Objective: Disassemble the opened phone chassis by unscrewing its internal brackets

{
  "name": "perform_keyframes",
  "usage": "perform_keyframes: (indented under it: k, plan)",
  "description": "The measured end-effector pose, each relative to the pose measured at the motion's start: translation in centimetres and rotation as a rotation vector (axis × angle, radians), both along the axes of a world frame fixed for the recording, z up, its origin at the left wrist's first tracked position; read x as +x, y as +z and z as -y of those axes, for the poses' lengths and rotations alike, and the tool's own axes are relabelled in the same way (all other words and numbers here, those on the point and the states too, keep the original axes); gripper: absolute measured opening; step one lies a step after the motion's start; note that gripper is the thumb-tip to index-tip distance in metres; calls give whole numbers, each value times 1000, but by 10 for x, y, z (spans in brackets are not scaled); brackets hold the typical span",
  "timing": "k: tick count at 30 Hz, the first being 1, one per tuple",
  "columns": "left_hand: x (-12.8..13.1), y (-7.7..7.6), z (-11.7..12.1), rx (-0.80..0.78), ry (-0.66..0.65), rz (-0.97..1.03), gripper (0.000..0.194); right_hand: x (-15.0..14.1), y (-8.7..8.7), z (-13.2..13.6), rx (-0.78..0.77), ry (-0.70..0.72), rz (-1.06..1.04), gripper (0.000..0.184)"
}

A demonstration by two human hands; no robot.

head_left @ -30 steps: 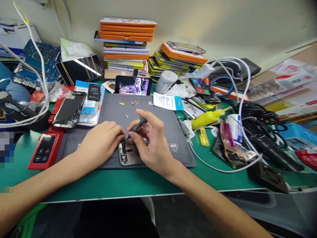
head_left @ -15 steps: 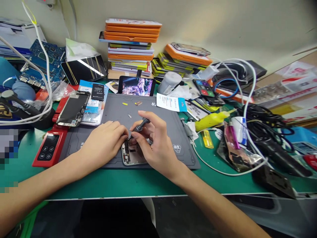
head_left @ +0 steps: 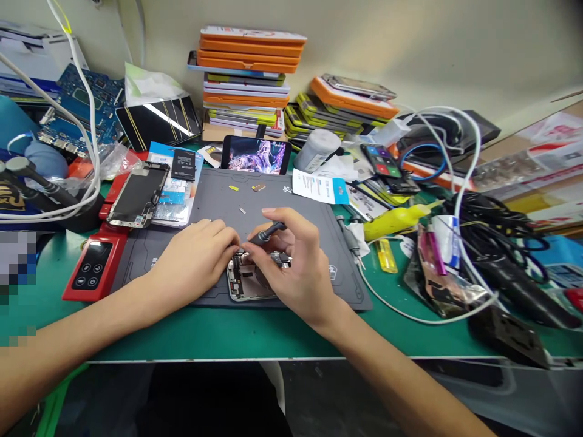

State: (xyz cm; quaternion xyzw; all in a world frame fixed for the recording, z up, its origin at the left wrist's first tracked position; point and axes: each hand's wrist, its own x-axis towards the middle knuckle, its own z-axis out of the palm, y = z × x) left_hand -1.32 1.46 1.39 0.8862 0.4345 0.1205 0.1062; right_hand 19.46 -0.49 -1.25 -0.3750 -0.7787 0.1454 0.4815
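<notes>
The right hand (head_left: 298,267) holds a tilted screwdriver (head_left: 268,233) over an opened phone (head_left: 249,289) lying on a gray mat (head_left: 310,212). The left hand (head_left: 195,252) bends its fingers by the opened phone's far left corner. Beyond the mat stands a lit phone (head_left: 256,156); rightward lies a yellow bottle (head_left: 394,223).

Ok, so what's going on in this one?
A person is working on an opened phone lying on a gray mat. The right hand grips a dark tool, held at a slant above the phone; the fingers hide its tip. The left hand is at the phone's far left corner. A phone screen panel lies off to the left, and a lit phone stands behind the mat.
</notes>
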Motion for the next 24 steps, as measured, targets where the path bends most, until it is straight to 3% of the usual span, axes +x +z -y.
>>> perform_keyframes:
  k: [10,15,20,24]
  plan:
    - [1,-1,1,-4,-9,1,21,0,0,0,174,-57,69,71]
    - [0,-6,1,18,-13,1,21,0,5,-1,149,-8,113,59]
    - [1,-5,1,22,-11,-12,21,-1,7,0,145,-20,86,64]
    - [1,-5,1,29,-2,0,22,-1,7,2,90,92,87,68]
